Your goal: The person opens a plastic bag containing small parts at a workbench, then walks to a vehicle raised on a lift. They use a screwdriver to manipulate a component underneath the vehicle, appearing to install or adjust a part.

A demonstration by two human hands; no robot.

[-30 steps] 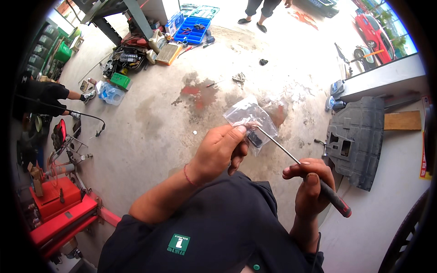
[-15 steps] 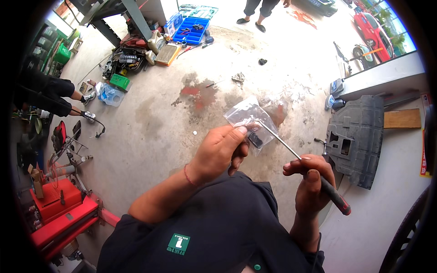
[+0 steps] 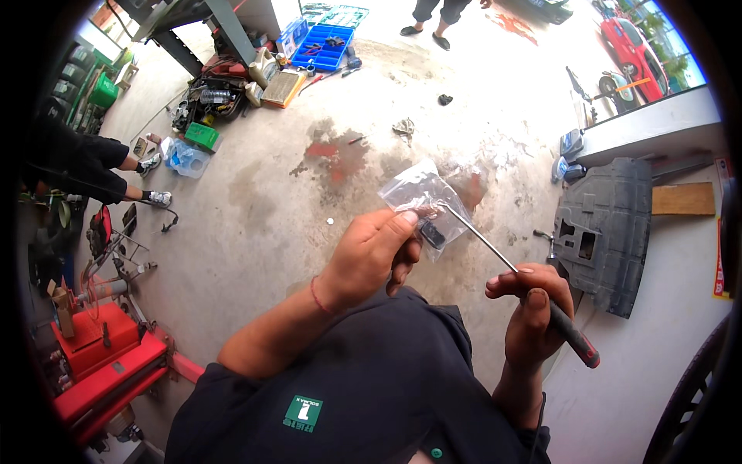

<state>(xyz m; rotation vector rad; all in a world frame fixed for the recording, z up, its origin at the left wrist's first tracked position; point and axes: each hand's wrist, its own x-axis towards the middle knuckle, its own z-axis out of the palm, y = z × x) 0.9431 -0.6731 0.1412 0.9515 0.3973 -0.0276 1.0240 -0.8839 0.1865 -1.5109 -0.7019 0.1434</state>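
Note:
Pinched in my left hand (image 3: 369,259) is a small clear plastic bag (image 3: 408,182) with a small black piece (image 3: 433,230) in it. My right hand (image 3: 533,313) grips the dark handle with a red end (image 3: 572,336) of a long screwdriver-like tool. Its thin steel shaft (image 3: 483,240) reaches up to the bag beside my left thumb; whether the tip is inside the bag, I cannot tell.
A person (image 3: 108,166) stands at the left, another (image 3: 433,15) at the back. Red equipment (image 3: 100,340) is lower left. Piled tools, containers and a blue tray (image 3: 321,46) lie upper left. A grey molded panel (image 3: 607,232) leans against the right wall.
The bag and my left hand have shifted slightly up. My right hand has shifted slightly right with the tool. The person at the left has stepped, showing both shoes.

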